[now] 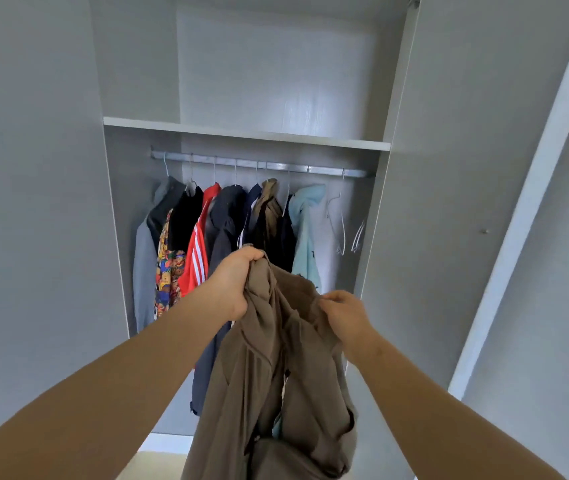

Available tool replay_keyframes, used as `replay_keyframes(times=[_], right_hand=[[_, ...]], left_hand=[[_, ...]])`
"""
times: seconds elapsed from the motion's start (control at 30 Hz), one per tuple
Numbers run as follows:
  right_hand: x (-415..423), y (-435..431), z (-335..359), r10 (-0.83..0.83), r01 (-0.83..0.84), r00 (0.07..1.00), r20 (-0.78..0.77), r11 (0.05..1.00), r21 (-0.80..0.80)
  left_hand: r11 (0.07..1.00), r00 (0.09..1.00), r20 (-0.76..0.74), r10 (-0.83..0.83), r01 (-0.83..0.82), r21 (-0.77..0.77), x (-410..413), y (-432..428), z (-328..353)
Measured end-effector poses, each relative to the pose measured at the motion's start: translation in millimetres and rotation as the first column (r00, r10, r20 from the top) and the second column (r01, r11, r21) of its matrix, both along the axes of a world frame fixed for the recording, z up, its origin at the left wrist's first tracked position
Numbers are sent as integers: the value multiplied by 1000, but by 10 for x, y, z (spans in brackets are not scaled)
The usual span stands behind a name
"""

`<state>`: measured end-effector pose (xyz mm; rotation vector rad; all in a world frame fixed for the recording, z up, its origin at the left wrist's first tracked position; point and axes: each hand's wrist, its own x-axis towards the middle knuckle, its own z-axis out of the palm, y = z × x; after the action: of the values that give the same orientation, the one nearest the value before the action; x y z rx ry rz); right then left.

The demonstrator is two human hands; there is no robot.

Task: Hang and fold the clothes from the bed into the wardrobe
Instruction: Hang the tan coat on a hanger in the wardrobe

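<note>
Gripping a brown garment (276, 368) with both hands, left (232, 284), right (343, 317), before open wardrobe (68, 168)

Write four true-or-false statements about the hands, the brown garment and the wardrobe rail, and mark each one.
1. Both the left hand and the right hand grip the brown garment. True.
2. The brown garment hangs on the rail. False: the hands hold it up below the rail.
3. At the rail's right end hang bare hangers. True.
4. The red garment hangs at the rail's right end. False: it hangs in the left half.
</note>
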<state>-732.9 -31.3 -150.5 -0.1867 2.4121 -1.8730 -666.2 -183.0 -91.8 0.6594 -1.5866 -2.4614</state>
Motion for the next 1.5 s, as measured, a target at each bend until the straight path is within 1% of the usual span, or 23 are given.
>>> replay_keyframes(times=[0.2, 0.3, 0.37, 0.43, 0.5, 0.57, 0.67, 0.7, 0.77, 0.87, 0.97, 1.0, 1.03, 1.1, 1.13, 1.17, 1.2, 1.23, 1.27, 1.33, 1.37, 1.5], right_hand=[[-968, -773, 90, 14, -14, 1000, -11, 999, 46], [-1381, -978, 46, 8, -9, 999, 38, 1000, 13], [-1638, -1045, 18, 4, -3, 995, 100, 1000, -9], [-1917, -1079, 34, 1, 5, 992, 129, 999, -52], [-2236, -1122, 81, -18, 24, 994, 111, 998, -51], [-2588, -1168, 102, -50, 52, 997, 58, 998, -33], [-3227, -1251, 95, -108, 111, 992, -59, 992, 64], [-3441, -1272, 96, -128, 140, 986, -107, 983, 118], [-3746, -1295, 151, -158, 201, 967, -201, 955, 217], [-4354, -1267, 228, -182, 276, 938, -296, 908, 315], [-4829, -1265, 239, -224, 355, 920, -322, 826, 438], [-4954, -1278, 233, -251, 361, 926, -282, 804, 472], [-5042, -1299, 209, -283, 354, 934, -218, 807, 472], [-5178, -1327, 113, -336, 340, 939, -76, 868, 361], [-5226, -1361, 114, -316, 318, 947, -60, 894, 317], [-5274, -1378, 102, -274, 282, 959, -75, 881, 380], [-5271, -1400, 139, -276, 279, 959, -65, 881, 382], [-5302, -1444, 172, -325, 319, 946, -20, 912, 258], [-5325, -1474, 204, -370, 366, 929, -21, 908, 205], [-5355, -1552, 259, -437, 436, 899, -34, 883, 173], [-5337, -1599, 291, -452, 452, 891, -28, 883, 129], [-5174, -1718, 373, -463, 465, 884, -55, 885, 9]], left_hand=[[988, 989, 43, -142, 144, -56, -927, -684, 171], [992, 993, 23, -115, 116, -54, -1405, -933, 205], [992, 992, 30, -120, 122, -46, -1690, -1051, 182], [990, 990, 33, -135, 136, -41, -1941, -1153, 146], [989, 989, 35, -140, 142, -44, -2223, -1256, 125], [991, 992, 31, -126, 128, -51, -2497, -1343, 129], [993, 994, 25, -104, 105, -52, -3015, -1451, 124], [994, 995, 26, -96, 98, -56, -3196, -1483, 117], [995, 996, 21, -87, 88, -49, -3433, -1530, 130], [995, 995, -19, -96, 96, -27, -3932, -1566, 154], [992, 993, -10, -116, 115, -41, -4266, -1599, 176], [992, 993, 0, -119, 119, -41, -4362, -1624, 178], [992, 993, 17, -115, 116, -40, -4437, -1652, 171], [992, 992, 46, -115, 117, -37, -4542, -1713, 155], [992, 991, 60, -118, 120, -37, -4589, -1746, 145], [992, 991, 72, -117, 120, -39, -4630, -1779, 138], [992, 990, 80, -120, 123, -41, -4663, -1805, 133], [991, 988, 90, -122, 126, -40, -4696, -1844, 123], [990, 987, 100, -128, 132, -40, -4719, -1870, 117], [988, 983, 113, -142, 148, -42, -4733, -1900, 111], [987, 982, 117, -146, 153, -47, -4734, -1915, 109], [979, 976, 120, -184, 193, -72, -4651, -1968, 112]])
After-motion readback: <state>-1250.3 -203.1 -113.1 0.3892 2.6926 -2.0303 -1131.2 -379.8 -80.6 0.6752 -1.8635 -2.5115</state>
